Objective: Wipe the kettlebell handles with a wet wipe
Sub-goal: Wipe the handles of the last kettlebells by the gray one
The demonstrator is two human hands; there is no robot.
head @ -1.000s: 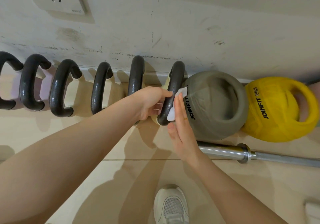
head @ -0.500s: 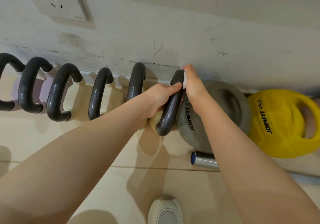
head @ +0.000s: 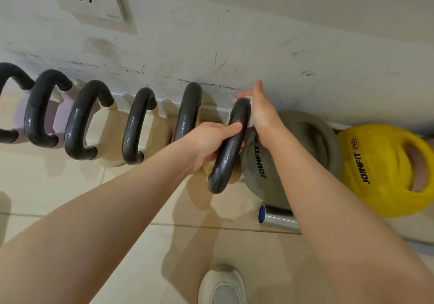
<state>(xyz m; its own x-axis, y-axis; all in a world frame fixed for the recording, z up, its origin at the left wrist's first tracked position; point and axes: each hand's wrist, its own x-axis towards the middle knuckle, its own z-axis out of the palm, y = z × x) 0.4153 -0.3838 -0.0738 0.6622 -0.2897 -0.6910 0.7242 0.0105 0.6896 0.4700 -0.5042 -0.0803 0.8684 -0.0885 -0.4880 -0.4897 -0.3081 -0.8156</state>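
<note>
Right hand point(head: 260, 113) presses a white wet wipe point(head: 250, 113) against the far, upper bend of the rightmost kettlebell handle point(head: 229, 148), palm curled over it; only a sliver of wipe shows, so how it is pinched is unclear. Left hand point(head: 211, 144) is closed around the same handle lower down, steadying it. The handle's arc runs from the wall toward the person, so the unwiped stretch probably lies nearer, below the right hand.
</note>
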